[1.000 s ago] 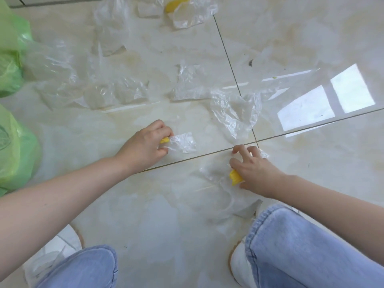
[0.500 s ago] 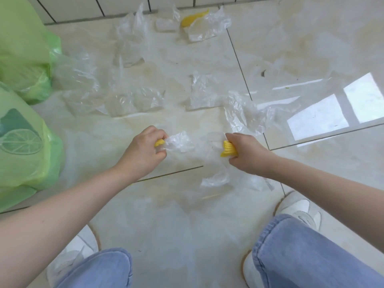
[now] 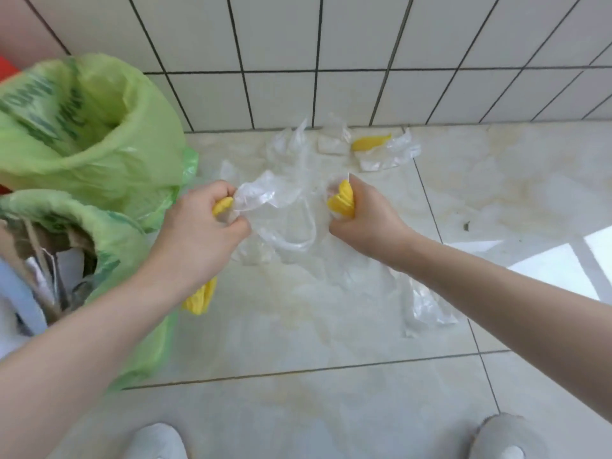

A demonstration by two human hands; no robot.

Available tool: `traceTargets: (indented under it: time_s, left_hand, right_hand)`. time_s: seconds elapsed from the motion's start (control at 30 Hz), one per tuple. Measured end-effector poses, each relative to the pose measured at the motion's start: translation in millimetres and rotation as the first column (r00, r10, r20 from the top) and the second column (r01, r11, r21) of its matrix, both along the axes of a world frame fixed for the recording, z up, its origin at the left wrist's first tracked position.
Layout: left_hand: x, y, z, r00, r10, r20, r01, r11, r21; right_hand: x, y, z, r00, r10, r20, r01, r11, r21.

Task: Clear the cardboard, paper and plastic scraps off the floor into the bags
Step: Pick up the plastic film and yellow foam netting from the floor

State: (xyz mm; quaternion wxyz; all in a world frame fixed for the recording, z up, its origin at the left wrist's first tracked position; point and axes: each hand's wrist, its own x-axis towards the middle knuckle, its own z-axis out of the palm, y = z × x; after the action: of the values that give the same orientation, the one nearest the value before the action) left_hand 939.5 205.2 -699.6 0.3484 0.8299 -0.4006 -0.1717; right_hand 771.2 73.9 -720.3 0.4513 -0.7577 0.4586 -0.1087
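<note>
Clear plastic scraps [image 3: 281, 210] with yellow parts hang bunched between both fists, lifted off the floor [image 3: 298, 409]. Left hand [image 3: 202, 233] has its fingers curled tight round one clump, a yellow bit showing at the thumb and another below the wrist. Right hand [image 3: 361, 217] clenches a yellow wad with film trailing down to the tiles. Beyond the fingertips, more film and a yellow piece [image 3: 371, 142] lie by the tiled wall [image 3: 331, 61]. Just left of the left fist stand two green bags [image 3: 99, 154], the nearer holding cardboard and paper
</note>
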Motion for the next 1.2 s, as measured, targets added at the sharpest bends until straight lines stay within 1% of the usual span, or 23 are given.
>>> traceTargets:
  time_s: [0.1, 0.23, 0.33, 0.4, 0.47, 0.53, 0.63, 0.73, 0.77, 0.83, 0.9, 0.97, 1.07, 1.13, 1.17, 1.2]
  left_hand:
    - [35, -9, 36, 0.993, 0.061, -0.103, -0.069, 0.995, -0.067]
    - [77, -15, 74, 0.985, 0.136, -0.108, -0.156, 0.967, -0.203]
    - [107, -10, 81, 0.961, 0.219, -0.168, -0.251, 0.947, -0.2]
    - [127, -3, 80, 0.921, 0.287, -0.262, -0.337, 0.925, -0.173]
    - [147, 3, 77, 0.859, 0.345, -0.379, -0.419, 0.898, -0.132]
    - [165, 6, 74, 0.795, 0.408, -0.449, -0.494, 0.865, -0.089]
    - [191, 2, 74, 0.751, 0.442, -0.49, -0.557, 0.823, -0.113]
    - [215, -8, 82, 0.678, 0.411, -0.61, -0.614, 0.773, -0.162]
    - [221, -12, 86, 0.664, 0.384, -0.642, -0.619, 0.764, -0.183]
    - [233, -19, 92, 0.678, 0.372, -0.634, -0.611, 0.764, -0.205]
    - [244, -25, 93, 0.688, 0.411, -0.598, -0.615, 0.767, -0.181]
    - [253, -31, 88, 0.671, 0.423, -0.609, -0.627, 0.762, -0.161]
    - [272, -38, 69, 0.671, 0.463, -0.579, -0.633, 0.764, -0.123]
    - [285, -38, 50, 0.705, 0.459, -0.54, -0.545, 0.839, 0.002]
    - [292, -37, 39, 0.749, 0.431, -0.503, -0.448, 0.889, 0.096]
    - [293, -36, 33, 0.804, 0.38, -0.457, -0.315, 0.925, 0.215]
  right_hand:
    - [44, -12, 21, 0.995, 0.014, 0.099, -0.017, 0.999, 0.03]
    - [104, -23, 48, 0.987, 0.095, 0.127, -0.095, 0.995, -0.005]
    - [144, -21, 66, 0.978, 0.137, 0.157, -0.144, 0.989, 0.034]
    - [165, -16, 74, 0.976, 0.144, 0.164, -0.158, 0.985, 0.073]
    - [180, -12, 79, 0.975, 0.142, 0.172, -0.163, 0.98, 0.111]
    - [195, -9, 82, 0.976, 0.14, 0.169, -0.164, 0.977, 0.138]
    - [221, -5, 85, 0.974, 0.126, 0.188, -0.161, 0.969, 0.187]
    - [248, -2, 90, 0.965, 0.097, 0.243, -0.144, 0.972, 0.186]
    - [258, -2, 92, 0.961, 0.092, 0.26, -0.141, 0.974, 0.177]
    - [280, -1, 95, 0.949, 0.083, 0.304, -0.138, 0.977, 0.165]
    - [303, -2, 96, 0.939, 0.078, 0.335, -0.13, 0.982, 0.138]
    - [326, -5, 97, 0.934, 0.087, 0.348, -0.119, 0.99, 0.073]
    - [358, -6, 92, 0.935, 0.085, 0.345, -0.091, 0.996, 0.002]
    - [374, -5, 78, 0.939, 0.124, 0.322, -0.094, 0.99, -0.107]
    - [378, -3, 70, 0.937, 0.194, 0.291, -0.142, 0.972, -0.19]
    - [381, -2, 61, 0.929, 0.298, 0.22, -0.231, 0.931, -0.282]
